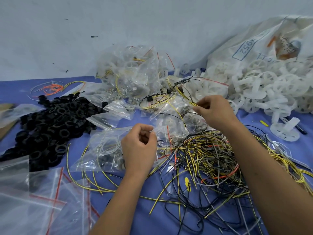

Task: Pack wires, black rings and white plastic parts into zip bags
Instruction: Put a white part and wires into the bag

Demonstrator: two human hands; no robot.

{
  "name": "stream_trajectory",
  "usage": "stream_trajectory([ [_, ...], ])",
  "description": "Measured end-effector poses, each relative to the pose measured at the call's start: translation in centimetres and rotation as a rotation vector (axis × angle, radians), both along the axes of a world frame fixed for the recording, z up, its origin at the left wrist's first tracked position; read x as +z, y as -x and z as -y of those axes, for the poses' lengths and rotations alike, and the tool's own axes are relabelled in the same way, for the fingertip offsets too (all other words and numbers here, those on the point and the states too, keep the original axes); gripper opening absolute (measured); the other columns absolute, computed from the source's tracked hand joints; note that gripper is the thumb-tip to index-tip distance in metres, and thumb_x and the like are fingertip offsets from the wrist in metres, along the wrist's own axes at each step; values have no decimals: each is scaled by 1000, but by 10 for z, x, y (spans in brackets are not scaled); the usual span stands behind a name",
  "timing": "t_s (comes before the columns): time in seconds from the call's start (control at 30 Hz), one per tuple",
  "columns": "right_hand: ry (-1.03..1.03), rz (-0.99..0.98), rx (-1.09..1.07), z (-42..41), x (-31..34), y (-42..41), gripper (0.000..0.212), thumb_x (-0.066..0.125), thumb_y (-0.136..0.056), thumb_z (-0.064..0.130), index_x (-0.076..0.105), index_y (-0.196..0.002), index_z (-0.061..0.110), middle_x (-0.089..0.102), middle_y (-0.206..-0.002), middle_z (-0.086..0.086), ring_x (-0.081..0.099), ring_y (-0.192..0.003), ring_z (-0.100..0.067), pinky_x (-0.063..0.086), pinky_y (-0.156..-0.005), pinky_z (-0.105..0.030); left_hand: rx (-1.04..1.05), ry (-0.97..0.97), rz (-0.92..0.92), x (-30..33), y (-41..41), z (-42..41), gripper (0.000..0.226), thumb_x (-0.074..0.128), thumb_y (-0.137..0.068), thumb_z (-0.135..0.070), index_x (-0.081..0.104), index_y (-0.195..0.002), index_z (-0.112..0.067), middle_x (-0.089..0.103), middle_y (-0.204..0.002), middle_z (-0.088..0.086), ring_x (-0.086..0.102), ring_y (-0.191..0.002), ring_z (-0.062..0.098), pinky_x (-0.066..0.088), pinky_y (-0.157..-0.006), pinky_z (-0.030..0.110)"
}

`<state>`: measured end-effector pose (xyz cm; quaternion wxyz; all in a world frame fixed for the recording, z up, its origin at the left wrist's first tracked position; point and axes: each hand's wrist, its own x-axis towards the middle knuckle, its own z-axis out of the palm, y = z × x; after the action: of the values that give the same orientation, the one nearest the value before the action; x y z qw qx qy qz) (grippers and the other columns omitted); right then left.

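Two hands work above the wire tangle [208,160]: my right hand [215,111] pinches a yellow wire [177,112] running diagonally toward me; my left hand [139,145], fingers curled, grips a zip bag [105,146].

A scuffed pale grey wall [118,22] rises behind a blue-covered work surface [135,214] under even light.

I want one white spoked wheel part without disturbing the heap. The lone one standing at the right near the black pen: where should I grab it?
Pinch the upright stem of the lone white part from above. It rests on its flat wheel with the stem pointing up and clear of the white heap, so a top-down pinch probably lifts it cleanly.
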<state>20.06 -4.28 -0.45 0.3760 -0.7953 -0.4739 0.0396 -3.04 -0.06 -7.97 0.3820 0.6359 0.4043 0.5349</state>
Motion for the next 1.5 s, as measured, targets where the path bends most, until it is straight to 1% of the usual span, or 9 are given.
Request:
stream_trajectory([
  [0.17, 172, 140, 58, 9, -8, 21, 24, 80, -87, 27, 71, -71, 12, 65, -65, -6, 52, -57, -17, 39, -52, -26, -6, 11, -9, 0, 0, 1, 20, 70, -87, -8, 68, -83, -28, 66, -72, -11, 59, -58, 6, 45, -55, 15],
  [0.3, -214, 222, -66, 15, -4, 27, 28, 66, -97, 30, 75, -79, 9, 66, -65, -6, 57, -60, -25, 44, -59, -35, 5, 16, -3, 1, 0, 1, 21, 70, -87, -7, 68, -82, -28, 66, -69, -8, 59, -59, 7, 45, -55, 15],
  [0.4, -532, -107, -252, 18, 6, 26, 30, 60, -98, 33, 77, -84, 13, 67, -63, 4, 55, -54, -10, 44, -59, -31, 16, 14, -11, 2, -1, 1, 22, 70, -86, -6, 68, -82, -27, 65, -66, -8, 59, -59, 7, 46, -56, 16],
  [0.53, -522, -612, -229, 18, -1, 40, 28, 56, -103, 28, 77, -89, 14, 62, -62, 3, 47, -55, -13, 41, -62, -34, 17, 17, -14, 3, 0, 2, 21, 70, -86, -5, 68, -82, -26, 65, -67, -8, 59, -59, 6, 47, -57, 17],
  [0.93, -756, -1099, 190, 19, -30, 104, 21, 49, -106, 13, 67, -114, 8, 60, -70, 0, 40, -55, -10, 30, -45, -17, 24, 1, 64, 7, 0, 4, 20, 69, -87, -3, 68, -83, -23, 65, -67, -7, 57, -58, 4, 47, -58, 17],
  [1.03, -715, -1051, 189, 18, -34, 104, 17, 53, -104, 9, 61, -118, 3, 62, -67, -3, 41, -49, -9, 32, -41, -18, 66, -4, 122, 8, 1, 4, 15, 69, -88, -4, 69, -85, -19, 64, -68, -10, 58, -60, 3, 47, -59, 17],
  [1.17, -492, -740, 72, 18, -41, 103, 11, 61, -100, 15, 68, -91, 12, 66, -61, -3, 38, -40, -9, 32, -42, -21, 177, -83, 195, 11, 2, 5, 12, 67, -90, -5, 66, -87, -17, 66, -77, -10, 61, -63, 5, 47, -60, 14],
  [1.3, -326, -385, 72, 20, -47, 103, 14, 66, -96, 15, 74, -84, 18, 71, -59, 0, 49, -38, -1, 34, -43, -11, 197, -251, 122, 14, 4, 9, 5, 65, -92, -16, 63, -90, -20, 64, -76, -9, 64, -69, 14, 54, -62, 34],
  [1.5, -261, -345, 194, 18, -47, 106, 11, 72, -91, 21, 79, -84, 22, 74, -68, 5, 68, -61, -6, 50, -58, -20, 109, -510, -50, 16, 1, 18, 9, 68, -90, -7, 62, -92, -14, 59, -82, -6, 53, -70, 6, 40, -64, 14],
])
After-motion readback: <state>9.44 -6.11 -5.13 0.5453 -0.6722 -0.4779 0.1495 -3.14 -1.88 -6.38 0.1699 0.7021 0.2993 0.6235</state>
